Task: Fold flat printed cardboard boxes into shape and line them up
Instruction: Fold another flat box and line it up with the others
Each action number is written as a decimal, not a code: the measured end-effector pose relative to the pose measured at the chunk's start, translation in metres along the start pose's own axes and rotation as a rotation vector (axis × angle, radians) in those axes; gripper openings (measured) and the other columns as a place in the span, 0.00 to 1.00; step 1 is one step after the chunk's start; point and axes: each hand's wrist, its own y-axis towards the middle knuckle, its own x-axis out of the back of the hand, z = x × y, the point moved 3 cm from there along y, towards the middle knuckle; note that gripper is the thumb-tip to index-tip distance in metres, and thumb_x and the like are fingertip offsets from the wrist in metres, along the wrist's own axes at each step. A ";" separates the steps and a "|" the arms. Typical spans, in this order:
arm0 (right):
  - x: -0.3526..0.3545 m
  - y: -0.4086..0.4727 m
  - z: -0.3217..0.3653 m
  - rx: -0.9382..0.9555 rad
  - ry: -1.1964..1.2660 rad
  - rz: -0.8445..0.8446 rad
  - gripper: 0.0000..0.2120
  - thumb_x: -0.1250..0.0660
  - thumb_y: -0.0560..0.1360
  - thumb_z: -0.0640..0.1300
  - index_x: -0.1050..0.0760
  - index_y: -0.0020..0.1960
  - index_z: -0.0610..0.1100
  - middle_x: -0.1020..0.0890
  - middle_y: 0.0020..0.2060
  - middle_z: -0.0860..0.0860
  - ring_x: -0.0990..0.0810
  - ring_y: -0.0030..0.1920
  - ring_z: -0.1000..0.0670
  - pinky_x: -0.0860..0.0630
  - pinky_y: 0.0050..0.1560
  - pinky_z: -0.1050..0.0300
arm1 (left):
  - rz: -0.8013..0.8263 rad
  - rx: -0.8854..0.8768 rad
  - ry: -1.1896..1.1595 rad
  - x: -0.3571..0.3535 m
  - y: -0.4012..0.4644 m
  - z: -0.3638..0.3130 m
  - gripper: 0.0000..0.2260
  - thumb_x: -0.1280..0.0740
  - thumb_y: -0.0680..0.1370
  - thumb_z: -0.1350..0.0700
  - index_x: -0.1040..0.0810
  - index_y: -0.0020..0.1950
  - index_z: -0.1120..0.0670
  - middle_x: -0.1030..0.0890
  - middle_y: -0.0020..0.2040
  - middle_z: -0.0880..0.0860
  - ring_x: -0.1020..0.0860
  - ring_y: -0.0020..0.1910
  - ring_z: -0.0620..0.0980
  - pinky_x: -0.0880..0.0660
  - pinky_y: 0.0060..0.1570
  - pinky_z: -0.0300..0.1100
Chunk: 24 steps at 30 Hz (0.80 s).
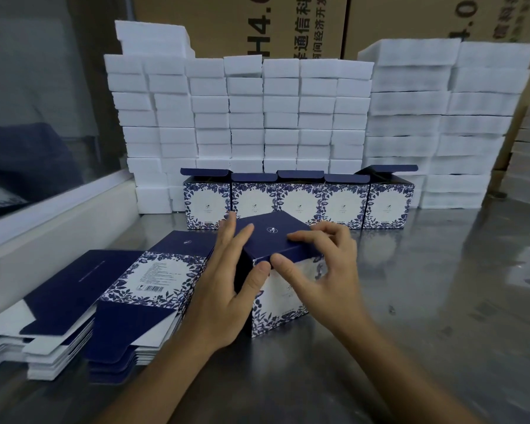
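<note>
A folded blue-and-white floral box (276, 304) stands on the steel table in front of me, its dark blue lid flap (273, 237) lying flat on top. My left hand (230, 289) grips the box's left side, thumb at the lid's front edge. My right hand (322, 270) pinches the lid's front right edge with thumb and fingers. Behind it, a row of several folded boxes (299, 203) stands side by side with top flaps raised. Two stacks of flat printed boxes (126, 298) lie to the left.
A wall of stacked white foam blocks (257, 117) runs across the back, with brown shipping cartons (273, 22) behind it. A white window ledge (52, 215) borders the left. The steel table (441, 286) stretches to the right.
</note>
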 end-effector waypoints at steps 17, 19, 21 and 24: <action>-0.013 -0.007 0.016 0.280 -0.259 -0.055 0.12 0.32 0.78 0.51 0.16 0.57 0.48 0.19 0.59 0.49 0.24 0.58 0.42 0.27 0.57 0.41 | -0.126 -0.076 0.099 -0.001 -0.004 -0.014 0.22 0.49 0.82 0.46 0.26 0.69 0.54 0.33 0.75 0.47 0.32 0.73 0.48 0.28 0.66 0.47; -0.014 -0.008 0.020 0.364 -0.362 -0.081 0.10 0.30 0.78 0.49 0.16 0.57 0.50 0.19 0.58 0.49 0.23 0.58 0.42 0.28 0.56 0.42 | -0.150 -0.111 0.108 0.000 -0.002 -0.016 0.20 0.47 0.82 0.49 0.24 0.66 0.55 0.28 0.72 0.49 0.28 0.69 0.47 0.27 0.64 0.44; -0.015 -0.009 0.022 0.402 -0.417 -0.099 0.08 0.30 0.78 0.48 0.16 0.56 0.51 0.18 0.56 0.51 0.22 0.56 0.45 0.29 0.56 0.41 | -0.173 -0.134 0.119 0.001 -0.001 -0.018 0.18 0.45 0.82 0.51 0.22 0.64 0.56 0.25 0.69 0.51 0.25 0.65 0.46 0.26 0.60 0.42; -0.016 -0.007 0.022 0.388 -0.413 -0.126 0.06 0.31 0.78 0.48 0.16 0.53 0.52 0.18 0.51 0.54 0.21 0.53 0.47 0.30 0.54 0.42 | -0.203 -0.145 0.128 0.001 0.001 -0.020 0.17 0.44 0.82 0.52 0.20 0.60 0.58 0.22 0.65 0.52 0.23 0.61 0.46 0.25 0.57 0.41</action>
